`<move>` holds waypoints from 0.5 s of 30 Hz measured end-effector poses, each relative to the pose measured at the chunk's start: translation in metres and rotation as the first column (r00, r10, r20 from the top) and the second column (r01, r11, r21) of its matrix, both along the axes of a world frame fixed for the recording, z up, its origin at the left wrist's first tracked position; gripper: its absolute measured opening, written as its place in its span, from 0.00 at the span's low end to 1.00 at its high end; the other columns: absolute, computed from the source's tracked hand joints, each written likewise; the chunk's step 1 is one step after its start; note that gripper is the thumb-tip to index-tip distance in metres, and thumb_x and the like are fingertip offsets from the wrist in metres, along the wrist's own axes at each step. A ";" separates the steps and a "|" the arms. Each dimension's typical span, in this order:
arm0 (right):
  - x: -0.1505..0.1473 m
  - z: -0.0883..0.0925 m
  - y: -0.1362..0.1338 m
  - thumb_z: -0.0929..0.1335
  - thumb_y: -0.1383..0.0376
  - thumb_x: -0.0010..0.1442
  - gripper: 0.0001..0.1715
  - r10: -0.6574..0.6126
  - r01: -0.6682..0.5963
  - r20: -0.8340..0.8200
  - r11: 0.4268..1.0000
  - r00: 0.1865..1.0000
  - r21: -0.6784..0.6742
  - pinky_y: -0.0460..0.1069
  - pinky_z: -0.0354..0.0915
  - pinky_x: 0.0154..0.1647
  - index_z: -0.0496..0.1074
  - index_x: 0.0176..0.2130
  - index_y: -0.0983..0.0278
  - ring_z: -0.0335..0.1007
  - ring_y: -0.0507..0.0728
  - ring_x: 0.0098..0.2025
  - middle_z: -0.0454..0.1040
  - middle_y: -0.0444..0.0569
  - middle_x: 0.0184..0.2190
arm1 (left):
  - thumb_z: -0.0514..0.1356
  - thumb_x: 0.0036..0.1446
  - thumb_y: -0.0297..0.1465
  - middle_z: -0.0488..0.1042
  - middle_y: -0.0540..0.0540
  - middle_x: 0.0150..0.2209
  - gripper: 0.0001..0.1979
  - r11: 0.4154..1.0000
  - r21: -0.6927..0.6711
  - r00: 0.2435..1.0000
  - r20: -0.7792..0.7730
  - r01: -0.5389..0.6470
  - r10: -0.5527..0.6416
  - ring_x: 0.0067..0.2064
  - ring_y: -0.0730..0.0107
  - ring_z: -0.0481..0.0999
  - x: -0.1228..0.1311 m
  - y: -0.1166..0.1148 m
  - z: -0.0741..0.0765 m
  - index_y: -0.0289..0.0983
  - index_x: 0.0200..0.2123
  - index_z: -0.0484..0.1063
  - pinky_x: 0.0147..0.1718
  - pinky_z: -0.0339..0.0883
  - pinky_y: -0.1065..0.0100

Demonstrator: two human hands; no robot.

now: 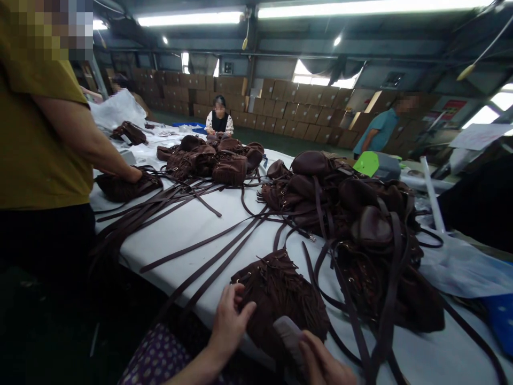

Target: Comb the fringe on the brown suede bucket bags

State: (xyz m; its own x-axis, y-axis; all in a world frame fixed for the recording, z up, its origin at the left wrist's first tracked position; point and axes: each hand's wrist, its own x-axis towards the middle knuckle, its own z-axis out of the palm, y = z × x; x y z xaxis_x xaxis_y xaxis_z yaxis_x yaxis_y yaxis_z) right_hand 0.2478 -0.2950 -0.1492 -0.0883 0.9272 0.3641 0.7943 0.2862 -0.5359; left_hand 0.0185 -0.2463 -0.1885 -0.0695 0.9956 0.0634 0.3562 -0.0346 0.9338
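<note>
A dark brown fringed bag (280,291) lies at the near edge of the table in front of me, its fringe spread over its face and small metal rings along its top. My left hand (230,321) is at the bag's left side, fingers apart and curved; whether the fingertips touch the bag I cannot tell. In my right hand (324,361) is a grey, flat, round-ended tool (289,334), held over the lower part of the fringe. Its underside is hidden, so its exact kind does not show. Long brown straps (216,267) trail across the table by the bag.
A large heap of brown bags (340,203) covers the table's right side, and another pile (216,160) sits farther back. At left, a co-worker's hand (132,174) rests on a bag. Clear plastic (460,267) lies at right. Stacked cartons (296,109) line the back wall.
</note>
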 end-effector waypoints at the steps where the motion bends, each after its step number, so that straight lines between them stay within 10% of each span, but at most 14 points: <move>1: -0.012 -0.003 0.006 0.58 0.48 0.65 0.26 0.009 -0.011 -0.026 0.999 1.000 -0.051 0.47 0.72 0.30 0.74 0.44 0.62 0.79 0.59 0.32 0.81 0.53 0.34 | 0.58 0.55 0.38 0.70 0.40 0.46 0.18 0.991 -0.115 0.997 0.012 -0.069 0.071 0.42 0.61 0.73 -0.009 0.003 -0.002 0.35 0.47 0.64 0.44 0.66 0.61; 9: -0.057 -0.007 0.042 0.53 0.53 0.67 0.24 -0.051 0.062 0.047 0.959 0.998 -0.278 0.50 0.69 0.31 0.70 0.44 0.61 0.78 0.61 0.31 0.80 0.52 0.32 | 0.64 0.45 0.32 0.72 0.36 0.50 0.34 0.955 -0.294 0.997 0.038 -0.049 0.063 0.52 0.57 0.72 0.002 0.014 -0.014 0.36 0.55 0.54 0.50 0.62 0.63; 15: -0.063 -0.015 0.048 0.53 0.57 0.68 0.21 -0.095 0.141 0.204 0.964 0.974 -0.225 0.48 0.64 0.25 0.68 0.45 0.62 0.76 0.60 0.25 0.78 0.51 0.26 | 0.60 0.51 0.30 0.76 0.41 0.40 0.20 0.950 -0.313 0.997 0.068 -0.015 0.038 0.43 0.61 0.76 0.001 0.017 -0.033 0.36 0.47 0.58 0.43 0.65 0.66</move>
State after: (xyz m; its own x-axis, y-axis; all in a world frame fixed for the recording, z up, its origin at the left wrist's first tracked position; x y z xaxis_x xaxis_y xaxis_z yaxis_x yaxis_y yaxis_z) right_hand 0.1846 -0.2468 -0.1640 -0.0196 0.9925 0.1207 0.9082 0.0682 -0.4129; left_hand 0.0196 -0.2298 -0.2216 -0.0888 0.9625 -0.2563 0.2842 0.2711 0.9196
